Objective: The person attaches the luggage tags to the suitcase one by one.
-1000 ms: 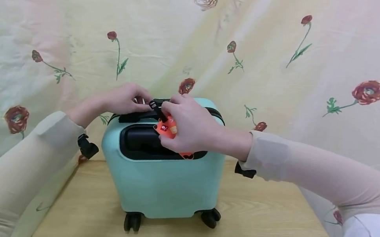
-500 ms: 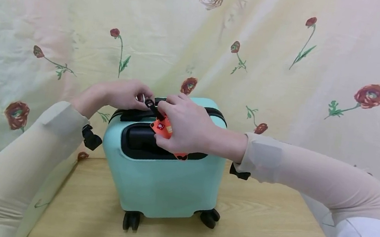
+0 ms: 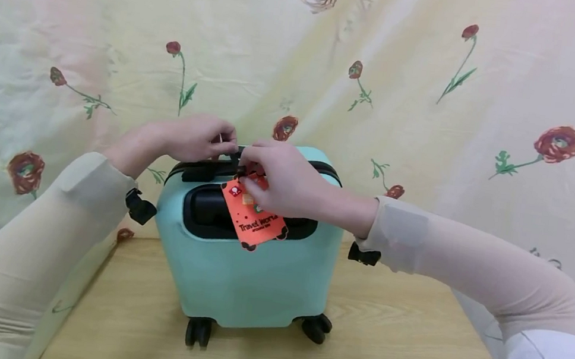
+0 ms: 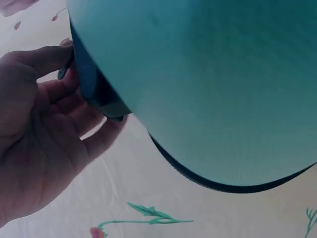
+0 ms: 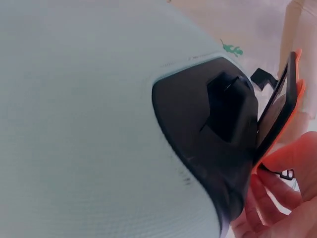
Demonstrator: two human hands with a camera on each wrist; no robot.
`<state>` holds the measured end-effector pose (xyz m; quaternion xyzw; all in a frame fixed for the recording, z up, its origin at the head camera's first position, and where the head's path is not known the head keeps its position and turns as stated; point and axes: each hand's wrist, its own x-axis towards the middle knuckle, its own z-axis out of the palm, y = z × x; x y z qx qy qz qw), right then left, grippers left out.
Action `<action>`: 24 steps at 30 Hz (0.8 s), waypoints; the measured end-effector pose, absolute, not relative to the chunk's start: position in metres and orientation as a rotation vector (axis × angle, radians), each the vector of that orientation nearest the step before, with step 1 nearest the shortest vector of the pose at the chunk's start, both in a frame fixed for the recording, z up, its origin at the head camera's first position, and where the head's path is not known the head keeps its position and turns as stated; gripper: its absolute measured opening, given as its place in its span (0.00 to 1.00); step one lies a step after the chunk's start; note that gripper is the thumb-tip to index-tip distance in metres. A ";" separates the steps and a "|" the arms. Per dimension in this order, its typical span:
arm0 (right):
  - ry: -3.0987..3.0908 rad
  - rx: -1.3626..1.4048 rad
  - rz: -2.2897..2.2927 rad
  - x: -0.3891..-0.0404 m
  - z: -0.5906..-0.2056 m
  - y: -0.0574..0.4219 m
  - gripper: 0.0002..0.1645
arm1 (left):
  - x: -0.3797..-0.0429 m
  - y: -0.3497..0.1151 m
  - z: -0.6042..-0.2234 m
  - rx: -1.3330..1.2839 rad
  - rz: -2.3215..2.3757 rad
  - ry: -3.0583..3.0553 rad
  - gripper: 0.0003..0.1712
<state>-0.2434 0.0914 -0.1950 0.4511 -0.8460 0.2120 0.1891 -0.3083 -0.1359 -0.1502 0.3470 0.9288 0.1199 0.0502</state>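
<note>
A mint-green suitcase (image 3: 246, 294) stands upright on its black wheels, a black carry handle (image 3: 199, 173) along its top. From that handle an orange luggage tag (image 3: 255, 223) printed "Travel World" hangs tilted across the dark recess of the near face. My right hand (image 3: 293, 180) pinches the luggage tag by its upper end, where a small black buckle (image 5: 287, 174) shows in the right wrist view. Fingers of my left hand (image 3: 198, 138) are around the handle's far side, and its thumb and forefinger pinch the tag's black strap (image 4: 64, 72). The strap's path under the handle is mostly hidden.
The suitcase rests on a light wood table (image 3: 396, 348). A floral curtain (image 3: 405, 98) hangs close behind it. Black camera straps (image 3: 140, 206) hang from both sleeves near the wrists.
The luggage tag has swung out from beneath my right hand, so its printed front shows. My left hand has risen slightly; the black buckle end has dropped behind my right fingers. The suitcase stays put.
</note>
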 end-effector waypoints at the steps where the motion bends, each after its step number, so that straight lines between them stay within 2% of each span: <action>1: -2.377 1.269 0.622 -0.245 -0.194 0.092 0.05 | -0.308 -0.135 -0.150 1.068 0.368 2.852 0.12; 13: -2.390 1.147 0.887 -0.260 -0.189 0.100 0.06 | -0.292 -0.125 -0.153 1.198 0.513 3.118 0.08; 24: -2.355 1.079 1.025 -0.268 -0.189 0.103 0.04 | -0.284 -0.134 -0.181 1.114 1.233 2.887 0.08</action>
